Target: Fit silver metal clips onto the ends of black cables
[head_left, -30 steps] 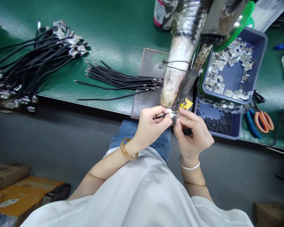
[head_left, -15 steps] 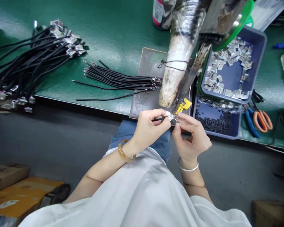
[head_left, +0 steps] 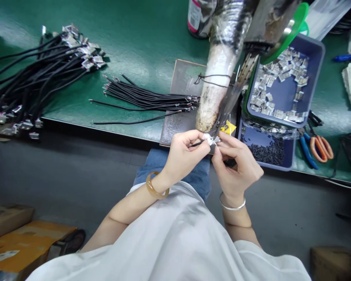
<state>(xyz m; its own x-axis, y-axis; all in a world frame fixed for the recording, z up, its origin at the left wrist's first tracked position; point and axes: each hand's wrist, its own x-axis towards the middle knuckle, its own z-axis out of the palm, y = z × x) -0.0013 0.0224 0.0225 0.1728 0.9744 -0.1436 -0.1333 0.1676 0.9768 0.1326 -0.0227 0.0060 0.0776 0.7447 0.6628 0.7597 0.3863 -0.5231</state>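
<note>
Near one tube (head_left: 213, 86), one cable (head_left: 196, 144) is pinched by left hand (head_left: 187, 155), end toward right hand (head_left: 236, 164), whose hold cannot be told.

A green bench (head_left: 152, 35) spans the room, its glossy top catching pale light — brightest toward the bench's far left. Grey floor (head_left: 105, 156) lies in front of the bench, darker close under its edge. Near the bench's left end, but apart from it, sit a brown box (head_left: 8, 218) and an orange carton (head_left: 38, 238) — another box (head_left: 333, 263), dim, stands before its right end.
</note>
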